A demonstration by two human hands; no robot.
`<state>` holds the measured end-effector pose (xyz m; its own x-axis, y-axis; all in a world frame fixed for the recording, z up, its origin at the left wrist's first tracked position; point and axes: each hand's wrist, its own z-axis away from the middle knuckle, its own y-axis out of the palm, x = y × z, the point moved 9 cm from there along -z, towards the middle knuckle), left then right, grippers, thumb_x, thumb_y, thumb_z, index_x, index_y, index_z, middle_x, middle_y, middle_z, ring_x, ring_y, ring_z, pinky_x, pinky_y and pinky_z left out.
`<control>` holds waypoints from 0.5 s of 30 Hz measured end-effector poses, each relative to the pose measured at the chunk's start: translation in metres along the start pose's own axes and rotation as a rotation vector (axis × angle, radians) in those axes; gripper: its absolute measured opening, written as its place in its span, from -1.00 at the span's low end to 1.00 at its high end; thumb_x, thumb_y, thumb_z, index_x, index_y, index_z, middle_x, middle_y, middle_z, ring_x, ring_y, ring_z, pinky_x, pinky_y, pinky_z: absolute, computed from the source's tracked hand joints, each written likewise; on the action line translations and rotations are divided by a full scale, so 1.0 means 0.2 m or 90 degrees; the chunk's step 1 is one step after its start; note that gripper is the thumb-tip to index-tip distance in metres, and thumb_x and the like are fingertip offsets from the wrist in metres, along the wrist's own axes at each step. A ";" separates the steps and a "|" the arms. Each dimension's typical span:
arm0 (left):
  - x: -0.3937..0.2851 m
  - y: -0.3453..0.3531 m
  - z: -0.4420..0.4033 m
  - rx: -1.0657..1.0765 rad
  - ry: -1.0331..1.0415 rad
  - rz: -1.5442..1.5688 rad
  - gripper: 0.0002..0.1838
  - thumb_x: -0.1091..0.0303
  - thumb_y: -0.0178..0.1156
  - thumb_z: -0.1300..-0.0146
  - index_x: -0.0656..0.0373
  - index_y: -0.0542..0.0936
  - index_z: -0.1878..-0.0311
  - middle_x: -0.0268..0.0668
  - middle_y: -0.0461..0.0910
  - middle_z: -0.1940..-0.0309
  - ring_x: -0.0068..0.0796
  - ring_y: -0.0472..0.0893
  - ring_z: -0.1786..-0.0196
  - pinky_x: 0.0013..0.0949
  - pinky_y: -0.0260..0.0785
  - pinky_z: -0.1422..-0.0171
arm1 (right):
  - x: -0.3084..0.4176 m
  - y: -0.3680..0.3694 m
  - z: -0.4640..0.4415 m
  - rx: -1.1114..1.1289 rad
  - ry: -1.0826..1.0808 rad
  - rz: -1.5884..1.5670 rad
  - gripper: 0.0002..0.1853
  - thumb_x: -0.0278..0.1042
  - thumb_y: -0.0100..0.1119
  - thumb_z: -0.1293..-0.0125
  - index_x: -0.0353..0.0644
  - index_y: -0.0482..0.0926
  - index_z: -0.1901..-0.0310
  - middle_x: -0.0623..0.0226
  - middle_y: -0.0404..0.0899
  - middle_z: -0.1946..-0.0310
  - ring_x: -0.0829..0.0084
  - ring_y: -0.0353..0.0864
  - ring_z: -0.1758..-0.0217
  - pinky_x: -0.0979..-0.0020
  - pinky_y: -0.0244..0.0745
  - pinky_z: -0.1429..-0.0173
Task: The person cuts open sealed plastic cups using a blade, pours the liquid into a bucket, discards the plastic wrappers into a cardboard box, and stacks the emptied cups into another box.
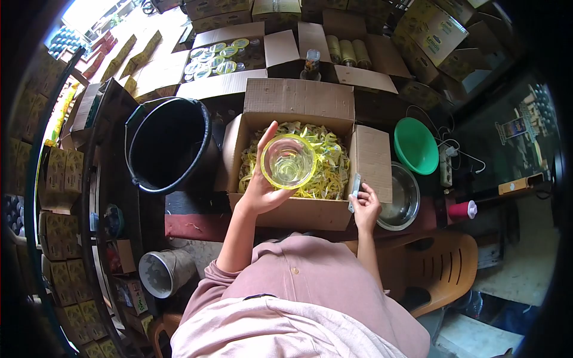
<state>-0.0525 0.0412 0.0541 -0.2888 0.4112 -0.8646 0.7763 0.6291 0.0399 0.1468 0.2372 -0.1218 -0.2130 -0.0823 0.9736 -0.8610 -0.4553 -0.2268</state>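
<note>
My left hand [258, 194] holds up a clear plastic cup [289, 162] with a yellow rim, its thumb and fingers around the side. Below the cup is an open cardboard box [298, 98] filled with yellow and clear plastic scraps [331, 161]. At the right edge of this box, my right hand [366, 210] pinches a slim, pale grey flat tool [356, 186] that looks like a cutter knife. The tool points upward beside the box's right flap [375, 158].
A black bucket [132, 149] stands left of the box. On the right are a green basin [416, 146], a metal bowl [412, 206] and a pink spool [459, 210]. Behind, one open carton [230, 80] holds sealed cups, another [379, 59] rolls. A plastic chair [430, 262] stands lower right.
</note>
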 end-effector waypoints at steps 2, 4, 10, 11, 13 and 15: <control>-0.04 -0.03 0.01 0.024 0.005 -0.044 0.00 0.48 0.29 0.12 0.22 -0.12 -0.35 -0.17 0.36 -0.04 -0.37 0.39 -0.12 -0.32 0.18 -0.25 | 0.02 -0.01 0.01 -0.029 -0.004 0.006 -0.47 -0.68 0.29 0.06 -0.35 0.40 -0.03 0.27 0.55 0.40 0.63 0.52 0.47 0.61 0.48 0.39; -0.05 -0.08 0.04 0.012 -0.001 -0.038 -0.06 0.50 0.35 0.17 0.24 0.02 -0.30 -0.16 0.36 -0.05 -0.35 0.38 -0.14 -0.32 0.18 -0.26 | 0.03 -0.02 0.03 -0.054 0.000 0.027 -0.45 -0.67 0.31 0.09 -0.36 0.41 -0.02 0.27 0.55 0.41 0.63 0.52 0.46 0.58 0.49 0.38; -0.12 -0.24 0.10 0.007 0.041 -0.098 -0.20 0.53 0.41 0.23 0.22 0.23 -0.14 -0.11 0.35 -0.09 -0.30 0.37 -0.18 -0.28 0.20 -0.27 | 0.01 -0.07 0.04 -0.139 -0.034 0.153 -0.42 -0.54 0.41 0.17 -0.25 0.46 0.00 0.36 0.51 0.45 0.63 0.39 0.56 0.54 0.40 0.42; -0.12 -0.28 0.11 0.007 0.032 -0.097 -0.21 0.55 0.40 0.23 0.21 0.22 -0.14 -0.10 0.34 -0.10 -0.29 0.37 -0.19 -0.27 0.19 -0.28 | 0.04 -0.09 0.06 -0.164 -0.041 0.212 -0.40 -0.50 0.44 0.20 -0.23 0.48 0.01 0.38 0.48 0.46 0.61 0.37 0.57 0.52 0.38 0.42; -0.13 -0.38 0.11 -0.030 0.055 -0.034 -0.23 0.58 0.38 0.21 0.18 0.23 -0.14 -0.09 0.34 -0.11 -0.28 0.35 -0.20 -0.26 0.19 -0.28 | 0.03 -0.12 0.06 -0.205 -0.051 0.264 -0.37 -0.39 0.49 0.27 -0.16 0.51 0.02 0.38 0.45 0.43 0.56 0.30 0.56 0.48 0.34 0.42; -0.09 -0.56 0.12 -0.111 0.044 -0.012 -0.23 0.56 0.36 0.15 0.14 0.21 -0.18 -0.12 0.33 -0.13 -0.27 0.34 -0.20 -0.21 0.18 -0.29 | 0.05 -0.12 0.08 -0.241 -0.073 0.304 -0.35 -0.37 0.50 0.28 -0.16 0.51 0.02 0.38 0.45 0.43 0.52 0.30 0.54 0.45 0.33 0.40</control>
<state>-0.1214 -0.0519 0.0539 -0.3452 0.4385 -0.8298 0.6636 0.7393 0.1146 0.1730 0.2338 -0.1053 -0.5817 -0.3038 0.7546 -0.7920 0.0000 -0.6105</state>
